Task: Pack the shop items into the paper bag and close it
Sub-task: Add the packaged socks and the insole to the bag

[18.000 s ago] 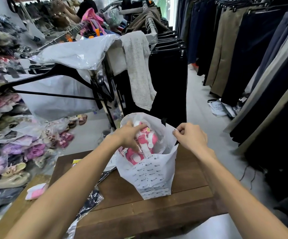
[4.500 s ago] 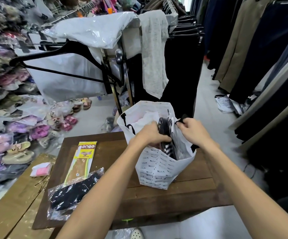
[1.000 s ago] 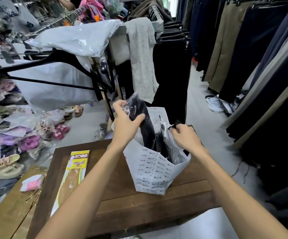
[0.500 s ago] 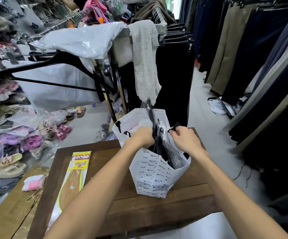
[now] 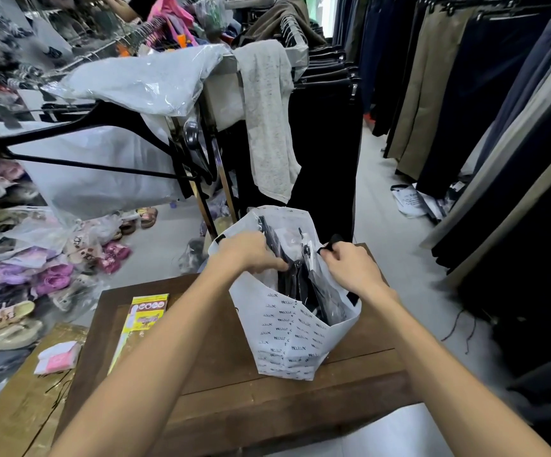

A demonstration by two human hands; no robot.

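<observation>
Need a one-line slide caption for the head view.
Left hand pushes black packet into paper bag; right hand holds its handle.

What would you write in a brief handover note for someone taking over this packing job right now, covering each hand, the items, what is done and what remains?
Left hand: inside the bag mouth, pushing the black packaged item down.
Right hand: pinching the black handle at the paper bag's right rim, holding it open.
Done: several packets are in the bag, which stands on the wooden table.
Left: the yellow insole pack lies on the table, unpacked; a pink packet lies further left. Then close the bag.
</observation>
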